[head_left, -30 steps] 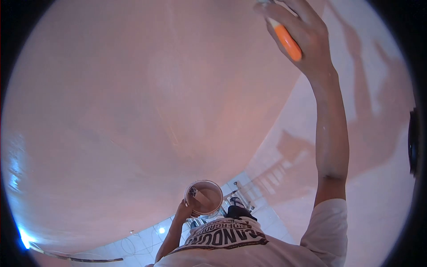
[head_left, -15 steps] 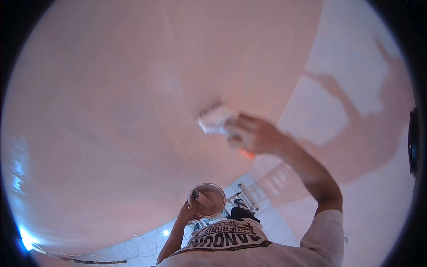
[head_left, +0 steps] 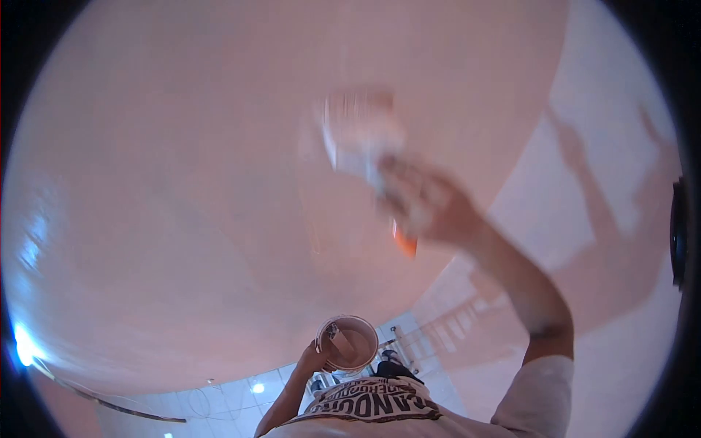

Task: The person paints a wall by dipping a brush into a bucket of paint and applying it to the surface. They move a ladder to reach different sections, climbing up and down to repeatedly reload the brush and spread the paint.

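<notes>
My right hand [head_left: 431,201], blurred by motion, is closed around a wide paintbrush [head_left: 361,135]. The orange end [head_left: 404,239] of its handle sticks out below my palm. The brush is at the pinkish wall [head_left: 219,146]; blur hides whether its bristles touch. Low in front of my chest, my left hand [head_left: 312,358] grips a round bucket [head_left: 349,317] by its side. Pinkish paint [head_left: 359,343] is inside it, and a pale flat stick-like piece [head_left: 341,344] leans in the paint.
Below me are parts of a metal ladder [head_left: 406,350] and a dark shoe [head_left: 391,358] on white floor tiles [head_left: 274,383]. A paler wall [head_left: 511,350] on the right carries my shadow. At lower left are a bright light [head_left: 25,347] and a long thin strip [head_left: 109,405].
The paintbrush in my right hand has moved upward along the wall. My left hand still holds the bucket, which appears slightly lower and further right as the view has shifted.
</notes>
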### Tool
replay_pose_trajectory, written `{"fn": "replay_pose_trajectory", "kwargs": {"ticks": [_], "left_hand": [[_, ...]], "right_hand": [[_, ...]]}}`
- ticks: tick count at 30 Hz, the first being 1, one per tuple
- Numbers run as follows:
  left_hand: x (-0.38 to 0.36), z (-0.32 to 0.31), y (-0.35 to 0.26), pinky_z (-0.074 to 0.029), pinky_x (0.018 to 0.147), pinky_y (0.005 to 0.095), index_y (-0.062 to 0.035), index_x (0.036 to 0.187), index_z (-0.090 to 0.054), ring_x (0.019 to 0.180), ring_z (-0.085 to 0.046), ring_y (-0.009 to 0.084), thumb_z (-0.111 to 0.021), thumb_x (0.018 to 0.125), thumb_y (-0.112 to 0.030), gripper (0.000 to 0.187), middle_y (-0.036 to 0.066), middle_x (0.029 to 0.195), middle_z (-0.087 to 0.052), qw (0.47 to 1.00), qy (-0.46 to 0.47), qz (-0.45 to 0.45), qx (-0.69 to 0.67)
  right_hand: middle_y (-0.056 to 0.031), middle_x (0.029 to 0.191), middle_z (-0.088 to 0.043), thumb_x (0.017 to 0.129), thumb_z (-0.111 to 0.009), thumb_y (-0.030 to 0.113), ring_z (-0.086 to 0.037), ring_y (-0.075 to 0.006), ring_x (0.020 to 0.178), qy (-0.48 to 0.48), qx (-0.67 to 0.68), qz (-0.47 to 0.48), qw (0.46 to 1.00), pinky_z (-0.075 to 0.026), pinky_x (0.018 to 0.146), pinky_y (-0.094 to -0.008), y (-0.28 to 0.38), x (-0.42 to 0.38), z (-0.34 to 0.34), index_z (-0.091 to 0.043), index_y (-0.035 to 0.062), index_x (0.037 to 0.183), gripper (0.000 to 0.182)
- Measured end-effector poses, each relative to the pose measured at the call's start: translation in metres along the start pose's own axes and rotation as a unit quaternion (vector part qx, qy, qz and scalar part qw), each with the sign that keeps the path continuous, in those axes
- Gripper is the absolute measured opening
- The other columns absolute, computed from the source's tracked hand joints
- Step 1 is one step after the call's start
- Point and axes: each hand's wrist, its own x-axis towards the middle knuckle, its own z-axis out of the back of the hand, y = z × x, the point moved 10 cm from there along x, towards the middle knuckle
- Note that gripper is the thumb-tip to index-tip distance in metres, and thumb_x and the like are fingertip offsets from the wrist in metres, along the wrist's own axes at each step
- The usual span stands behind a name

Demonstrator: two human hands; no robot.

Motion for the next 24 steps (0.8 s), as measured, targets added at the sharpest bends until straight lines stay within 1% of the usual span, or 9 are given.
{"fn": "replay_pose_trajectory", "kwargs": {"ticks": [7,12,14,16,19,20,21,23,24], "left_hand": [[-0.001,-0.010,0.004,-0.057,0.044,0.0306,0.0024,0.124,-0.049,0.057,-0.070,0.0231,-0.060,0.087,-0.017,0.044,0.015,0.075,-0.068,0.995,0.079,0.027,-0.052],[-0.009,-0.001,-0.003,-0.057,0.046,0.0317,0.0029,0.126,-0.048,0.057,-0.070,0.0235,-0.065,0.086,-0.025,0.051,0.017,0.078,-0.069,0.998,0.053,0.026,-0.037],[-0.004,0.006,0.004,-0.057,0.046,0.0319,0.0031,0.127,-0.048,0.057,-0.070,0.0238,-0.066,0.086,-0.028,0.055,0.017,0.079,-0.069,0.999,0.019,0.022,-0.032],[-0.002,0.006,-0.002,-0.058,0.048,0.0323,0.0019,0.130,-0.047,0.058,-0.070,0.0230,-0.064,0.085,-0.021,0.053,0.016,0.083,-0.069,0.999,0.024,0.007,-0.043],[-0.009,0.005,-0.004,-0.059,0.048,0.0322,0.0016,0.130,-0.047,0.059,-0.070,0.0225,-0.066,0.084,-0.019,0.055,0.017,0.085,-0.069,0.998,0.021,0.035,-0.047],[-0.010,0.007,-0.003,-0.059,0.048,0.0321,0.0018,0.130,-0.047,0.059,-0.070,0.0225,-0.067,0.083,-0.020,0.056,0.017,0.085,-0.069,0.998,0.014,0.047,-0.044],[-0.004,0.005,0.003,-0.059,0.048,0.0321,0.0015,0.130,-0.046,0.058,-0.070,0.0224,-0.070,0.081,-0.021,0.059,0.017,0.085,-0.069,0.997,0.029,0.050,-0.043],[-0.003,0.006,0.008,-0.059,0.048,0.0319,0.0015,0.129,-0.047,0.058,-0.070,0.0221,-0.070,0.080,-0.021,0.059,0.016,0.085,-0.069,0.998,0.018,0.050,-0.026],[-0.002,0.008,0.007,-0.059,0.048,0.0318,0.0014,0.129,-0.047,0.059,-0.070,0.0220,-0.070,0.080,-0.021,0.059,0.016,0.085,-0.069,0.999,0.012,0.049,-0.019]], "right_hand": [[-0.0108,0.115,-0.064,0.081,-0.069,0.018,-0.065,-0.0248,0.106,0.236,0.278,-0.002,0.931,-0.058,0.084,-0.0348,0.154,-0.063,-0.055,-0.061,0.0144,0.083,0.009],[-0.0074,0.112,-0.065,0.081,-0.070,0.018,-0.066,-0.0217,0.101,0.235,0.302,-0.014,0.924,-0.059,0.078,-0.0350,0.124,-0.027,-0.079,-0.066,0.0137,0.088,0.010],[-0.0084,0.113,-0.065,0.081,-0.071,0.017,-0.067,-0.0233,0.100,0.206,0.271,-0.014,0.940,-0.059,0.078,-0.0353,0.080,0.008,-0.064,-0.069,0.0128,0.096,0.015],[-0.0105,0.115,-0.066,0.086,-0.070,0.014,-0.068,-0.0226,0.098,0.159,0.269,-0.121,0.942,-0.057,0.080,-0.0338,0.007,0.055,-0.026,-0.069,0.0052,0.112,0.027],[-0.0130,0.114,-0.065,0.080,-0.072,0.006,-0.068,-0.0253,0.096,0.060,0.255,-0.216,0.941,-0.058,0.073,-0.0337,-0.061,0.106,0.021,-0.069,0.0063,0.109,0.030],[-0.0139,0.113,-0.065,0.077,-0.073,0.004,-0.068,-0.0262,0.095,0.018,0.244,-0.217,0.945,-0.058,0.071,-0.0336,-0.070,0.117,0.032,-0.068,0.0067,0.108,0.031],[-0.0151,0.116,-0.064,0.082,-0.070,0.004,-0.068,-0.0250,0.096,-0.019,0.165,-0.103,0.981,-0.058,0.071,-0.0327,-0.061,0.128,0.038,-0.064,0.0010,0.115,0.033],[-0.0141,0.114,-0.066,0.077,-0.074,0.005,-0.067,-0.0265,0.097,-0.046,0.027,-0.049,0.997,-0.058,0.073,-0.0335,-0.034,0.119,0.034,-0.072,0.0112,0.102,0.026],[-0.0144,0.115,-0.065,0.080,-0.072,0.007,-0.067,-0.0259,0.099,-0.014,0.044,-0.102,0.994,-0.058,0.076,-0.0330,-0.020,0.104,0.014,-0.072,0.0091,0.101,0.022]]}}
